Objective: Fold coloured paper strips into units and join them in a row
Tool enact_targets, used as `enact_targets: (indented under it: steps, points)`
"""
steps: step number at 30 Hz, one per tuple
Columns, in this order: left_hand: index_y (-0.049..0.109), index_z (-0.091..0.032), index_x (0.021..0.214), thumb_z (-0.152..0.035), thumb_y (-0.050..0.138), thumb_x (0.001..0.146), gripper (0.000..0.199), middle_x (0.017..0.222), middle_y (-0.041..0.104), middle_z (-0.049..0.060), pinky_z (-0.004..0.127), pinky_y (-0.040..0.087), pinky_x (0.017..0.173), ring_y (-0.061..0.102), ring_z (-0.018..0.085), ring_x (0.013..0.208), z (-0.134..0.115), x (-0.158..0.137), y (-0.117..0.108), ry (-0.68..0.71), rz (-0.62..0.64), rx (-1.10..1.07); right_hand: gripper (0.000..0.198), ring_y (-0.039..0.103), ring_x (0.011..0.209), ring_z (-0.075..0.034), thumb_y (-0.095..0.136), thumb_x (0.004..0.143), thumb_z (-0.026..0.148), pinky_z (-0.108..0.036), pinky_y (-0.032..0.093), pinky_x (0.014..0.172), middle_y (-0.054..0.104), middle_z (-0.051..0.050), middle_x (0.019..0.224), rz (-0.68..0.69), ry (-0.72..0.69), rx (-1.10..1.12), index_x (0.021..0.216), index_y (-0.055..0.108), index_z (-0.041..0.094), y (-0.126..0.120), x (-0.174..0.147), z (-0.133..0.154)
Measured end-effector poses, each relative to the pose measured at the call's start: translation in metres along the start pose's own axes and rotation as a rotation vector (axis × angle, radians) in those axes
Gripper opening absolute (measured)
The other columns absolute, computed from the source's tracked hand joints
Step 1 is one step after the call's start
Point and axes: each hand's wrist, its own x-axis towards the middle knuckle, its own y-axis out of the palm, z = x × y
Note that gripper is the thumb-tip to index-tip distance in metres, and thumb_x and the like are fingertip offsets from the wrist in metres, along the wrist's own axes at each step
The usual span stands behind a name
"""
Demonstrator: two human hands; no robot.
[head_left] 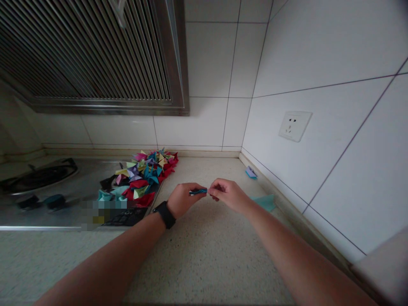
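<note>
A small strip of folded blue paper (pixel 198 192) is held above the counter between my two hands. My left hand (pixel 183 199), with a black watch on its wrist, pinches it between thumb and fingers. At the paper's right end, the fingertips of my right hand (pixel 232 196) are closed in a pinch; they hide that tip. Partly behind my right forearm lies a flat teal sheet of paper (pixel 265 202). A pile of colourful folded paper pieces (pixel 140 174), several resembling origami cranes, covers the right part of the stove at the left.
A gas stove (pixel 73 178) with a burner and knobs is set into the speckled counter (pixel 204 255). Above it hangs a range hood (pixel 105 55). A small purple-and-blue folded paper (pixel 251 172) lies by the right wall, below a socket (pixel 295 126).
</note>
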Motion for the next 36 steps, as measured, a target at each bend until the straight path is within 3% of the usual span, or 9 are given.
enact_targets:
  steps: [5,14,24,31,36]
  points:
    - [0.072,-0.02,0.093,-0.035,0.061,0.085,0.02,0.084,0.072,0.001,0.023,0.045,0.066,0.064,0.014,0.073,-0.003,-0.001,0.002,0.015,-0.06,0.008,0.03,0.061,0.065,-0.013,0.062,0.082,0.046,-0.027,0.049,0.064,0.064,-0.002,0.07,-0.031,-0.011,0.153,0.082,0.057,0.016,0.004,0.003,-0.002]
    - [0.069,-0.023,0.105,-0.044,0.064,0.082,0.032,0.095,0.072,0.004,0.026,0.047,0.07,0.064,0.018,0.085,-0.005,-0.004,0.0,0.106,-0.072,0.168,0.026,0.064,0.072,-0.015,0.064,0.081,0.04,-0.03,0.051,0.07,0.067,-0.004,0.075,-0.022,-0.007,0.128,0.085,0.061,0.015,-0.002,0.002,0.0]
    - [0.067,-0.026,0.113,-0.04,0.06,0.086,0.032,0.097,0.072,0.004,0.028,0.046,0.073,0.063,0.018,0.083,-0.005,-0.005,-0.006,0.194,-0.083,0.158,0.034,0.066,0.076,-0.015,0.072,0.073,0.03,-0.032,0.052,0.075,0.07,-0.006,0.089,-0.011,0.007,0.233,0.102,0.063,0.015,-0.001,0.004,0.0]
    - [0.067,-0.024,0.115,-0.038,0.057,0.089,0.031,0.099,0.073,0.006,0.03,0.047,0.075,0.064,0.018,0.083,0.0,-0.002,-0.009,0.26,-0.097,0.161,0.027,0.064,0.067,-0.015,0.068,0.076,0.035,-0.031,0.051,0.068,0.07,-0.003,0.072,-0.122,-0.021,0.042,0.097,0.071,0.017,-0.005,0.003,0.003]
    - [0.064,-0.025,0.118,-0.033,0.056,0.09,0.03,0.107,0.071,0.004,0.031,0.048,0.079,0.065,0.017,0.088,0.003,-0.001,-0.01,0.341,-0.096,0.148,0.027,0.065,0.072,-0.017,0.067,0.078,0.035,-0.032,0.051,0.071,0.072,-0.005,0.079,-0.151,-0.053,-0.027,0.098,0.073,0.019,-0.005,0.003,0.003]
